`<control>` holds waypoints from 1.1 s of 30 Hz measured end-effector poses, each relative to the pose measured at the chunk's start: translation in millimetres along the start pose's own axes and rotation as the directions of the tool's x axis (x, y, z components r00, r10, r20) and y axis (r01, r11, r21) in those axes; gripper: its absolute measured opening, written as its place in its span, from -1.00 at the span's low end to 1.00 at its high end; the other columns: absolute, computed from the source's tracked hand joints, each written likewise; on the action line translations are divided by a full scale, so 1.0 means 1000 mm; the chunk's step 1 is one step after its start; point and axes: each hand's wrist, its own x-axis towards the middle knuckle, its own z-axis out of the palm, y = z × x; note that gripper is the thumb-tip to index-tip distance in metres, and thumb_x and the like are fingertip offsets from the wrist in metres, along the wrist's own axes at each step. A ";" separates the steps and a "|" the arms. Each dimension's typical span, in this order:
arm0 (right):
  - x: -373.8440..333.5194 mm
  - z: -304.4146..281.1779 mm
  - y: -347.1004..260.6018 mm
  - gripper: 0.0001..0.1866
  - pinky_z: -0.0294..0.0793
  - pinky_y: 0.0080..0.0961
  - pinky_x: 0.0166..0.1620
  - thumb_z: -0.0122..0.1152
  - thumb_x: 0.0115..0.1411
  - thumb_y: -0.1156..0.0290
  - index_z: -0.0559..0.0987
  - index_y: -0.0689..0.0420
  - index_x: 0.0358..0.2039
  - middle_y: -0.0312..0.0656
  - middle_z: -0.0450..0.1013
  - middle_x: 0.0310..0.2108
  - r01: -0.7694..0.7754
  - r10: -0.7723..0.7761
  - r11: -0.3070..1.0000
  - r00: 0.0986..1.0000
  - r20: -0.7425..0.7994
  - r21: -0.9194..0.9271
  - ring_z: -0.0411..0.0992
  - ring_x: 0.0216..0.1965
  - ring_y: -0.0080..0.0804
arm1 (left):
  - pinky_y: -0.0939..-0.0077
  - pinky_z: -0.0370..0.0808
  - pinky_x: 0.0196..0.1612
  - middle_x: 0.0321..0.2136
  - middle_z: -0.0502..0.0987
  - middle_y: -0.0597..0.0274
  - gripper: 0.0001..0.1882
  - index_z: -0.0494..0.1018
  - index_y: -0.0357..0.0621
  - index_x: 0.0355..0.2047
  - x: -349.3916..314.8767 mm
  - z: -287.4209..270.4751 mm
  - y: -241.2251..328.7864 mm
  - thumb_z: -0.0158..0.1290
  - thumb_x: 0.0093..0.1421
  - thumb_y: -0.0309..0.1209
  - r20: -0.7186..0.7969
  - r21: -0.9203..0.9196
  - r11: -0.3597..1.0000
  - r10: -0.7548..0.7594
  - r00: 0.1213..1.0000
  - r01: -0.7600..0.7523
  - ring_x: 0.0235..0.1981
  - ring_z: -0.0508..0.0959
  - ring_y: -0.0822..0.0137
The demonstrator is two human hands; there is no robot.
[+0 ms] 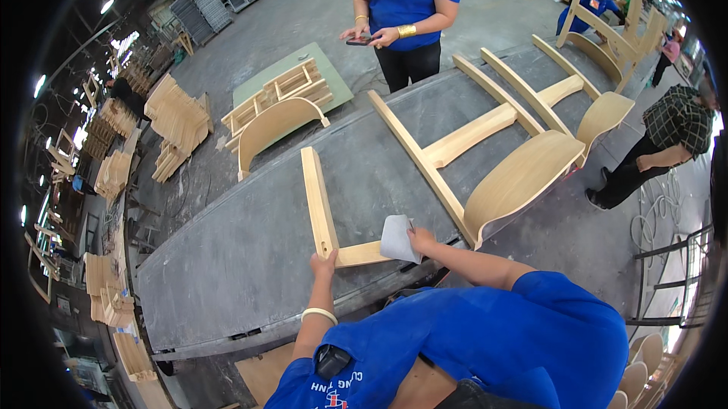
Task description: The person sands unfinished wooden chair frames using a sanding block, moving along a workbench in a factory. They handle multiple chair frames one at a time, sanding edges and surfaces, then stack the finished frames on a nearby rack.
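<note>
The L-shaped wooden piece (318, 197) lies by the near edge of the tabletop (227, 272), its long bar pointing toward the far edge and its short bar running along the near one. The left hand (324, 263) grasps it at the corner where the two bars meet; the right hand (421, 241) pinches a pale grey sheet (396, 239) against or over the short bar's far end. Whether those fingers also touch wood, I cannot tell.

The wood looks bare and smooth, so it should be stiff, moderately light and a little slick rather than fragile; the joint is likely its weakest spot if twisted. The corner seems a sound hold, with the long bar's middle a good second one for lifting. The sheet looks thin and bendy, best pinched by its edge.
</note>
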 end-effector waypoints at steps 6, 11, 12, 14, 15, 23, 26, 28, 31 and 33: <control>-0.006 -0.012 0.001 -0.41 0.50 0.00 -0.29 -0.24 0.29 -0.03 0.31 0.21 0.08 0.01 0.46 -0.20 -0.268 0.200 0.877 0.958 0.205 0.398 0.48 -0.21 0.00 | 0.23 0.44 -0.16 -0.22 0.50 -0.01 -0.36 0.36 -0.29 -0.13 -0.004 0.003 -0.007 0.30 -0.09 -0.09 0.019 -0.115 0.992 -0.046 0.999 0.048 -0.20 0.52 0.11; -0.008 -0.017 0.014 -0.39 0.37 0.09 -0.08 -0.29 0.31 -0.06 0.20 0.19 0.15 0.01 0.35 -0.02 -0.442 0.264 0.578 0.897 0.355 0.686 0.39 -0.04 -0.03 | 0.03 0.41 -0.13 -0.09 0.38 -0.01 -0.27 0.18 -0.19 0.06 -0.028 0.010 -0.025 0.22 0.02 -0.05 0.355 -0.574 0.643 -0.362 0.862 0.507 -0.11 0.43 0.03; -0.008 -0.015 0.016 -0.39 0.36 0.09 -0.06 -0.29 0.32 -0.05 0.20 0.18 0.16 0.01 0.34 0.00 -0.434 0.245 0.568 0.900 0.360 0.699 0.38 -0.03 -0.02 | -0.01 0.40 -0.12 -0.07 0.35 -0.04 -0.24 0.13 -0.16 0.10 -0.034 0.014 -0.028 0.20 0.04 -0.04 0.414 -0.600 0.572 -0.375 0.829 0.559 -0.10 0.41 -0.01; -0.006 -0.010 0.018 -0.39 0.34 0.09 -0.03 -0.30 0.32 -0.04 0.18 0.18 0.17 0.00 0.32 0.03 -0.413 0.262 0.549 0.911 0.319 0.727 0.36 0.01 -0.02 | -0.02 0.38 -0.06 -0.05 0.27 -0.15 -0.19 0.06 -0.11 0.18 -0.045 0.024 -0.032 0.19 0.06 -0.03 0.572 -0.609 0.373 -0.406 0.713 0.700 -0.11 0.39 -0.08; -0.005 -0.008 0.018 -0.38 0.37 0.08 -0.05 -0.30 0.32 -0.05 0.18 0.18 0.17 -0.01 0.32 0.04 -0.419 0.223 0.552 0.907 0.356 0.721 0.37 0.01 -0.02 | -0.03 0.37 -0.05 -0.03 0.25 -0.16 -0.17 0.04 -0.10 0.19 -0.049 0.028 -0.033 0.18 0.06 -0.02 0.576 -0.631 0.354 -0.381 0.723 0.690 -0.11 0.39 -0.08; -0.013 0.000 -0.001 -0.37 0.41 0.03 -0.13 -0.26 0.30 -0.07 0.20 0.19 0.15 0.01 0.34 0.01 -0.378 0.284 0.522 0.922 0.262 0.765 0.40 -0.05 -0.03 | 0.16 0.44 -0.28 -0.33 0.43 0.03 -0.37 0.17 -0.07 -0.01 -0.049 0.057 -0.022 0.20 0.05 -0.07 0.554 -0.697 0.325 -0.321 0.768 0.639 -0.39 0.47 0.18; -0.026 0.000 -0.019 -0.40 0.42 -0.01 -0.18 -0.26 0.30 -0.05 0.23 0.19 0.13 -0.01 0.37 -0.04 -0.343 0.282 0.551 0.934 0.217 0.760 0.42 -0.09 -0.04 | 0.18 0.43 -0.30 -0.35 0.45 0.08 -0.43 0.23 -0.05 -0.07 -0.050 0.052 -0.021 0.22 0.03 -0.09 0.562 -0.752 0.198 -0.306 0.769 0.629 -0.45 0.47 0.21; -0.034 0.000 -0.032 -0.43 0.43 -0.02 -0.24 -0.26 0.31 -0.03 0.25 0.20 0.10 -0.02 0.38 -0.08 -0.303 0.284 0.604 0.946 0.156 0.737 0.44 -0.13 -0.05 | 0.13 0.42 -0.17 -0.27 0.45 0.11 -0.41 0.26 -0.04 -0.04 -0.050 0.047 -0.020 0.22 0.02 -0.06 0.596 -0.761 0.082 -0.306 0.743 0.644 -0.38 0.48 0.18; -0.042 -0.002 -0.050 -0.42 0.39 0.05 -0.18 -0.25 0.31 -0.03 0.21 0.19 0.13 -0.02 0.33 0.00 -0.239 0.227 0.669 0.967 0.113 0.704 0.37 -0.05 -0.05 | 0.13 0.38 -0.06 -0.17 0.42 0.15 -0.38 0.29 -0.02 -0.01 -0.046 0.042 -0.016 0.20 0.01 -0.01 0.617 -0.787 -0.260 -0.283 0.735 0.560 -0.22 0.45 0.18; -0.045 -0.006 -0.059 -0.42 0.39 0.07 -0.19 -0.26 0.32 -0.02 0.18 0.18 0.14 0.00 0.32 0.02 -0.218 0.203 0.702 0.974 0.103 0.678 0.36 -0.03 -0.02 | 0.16 0.36 -0.03 -0.13 0.40 0.17 -0.38 0.31 0.00 -0.01 -0.042 0.040 -0.011 0.19 0.00 0.01 0.604 -0.795 -0.285 -0.279 0.747 0.536 -0.12 0.41 0.19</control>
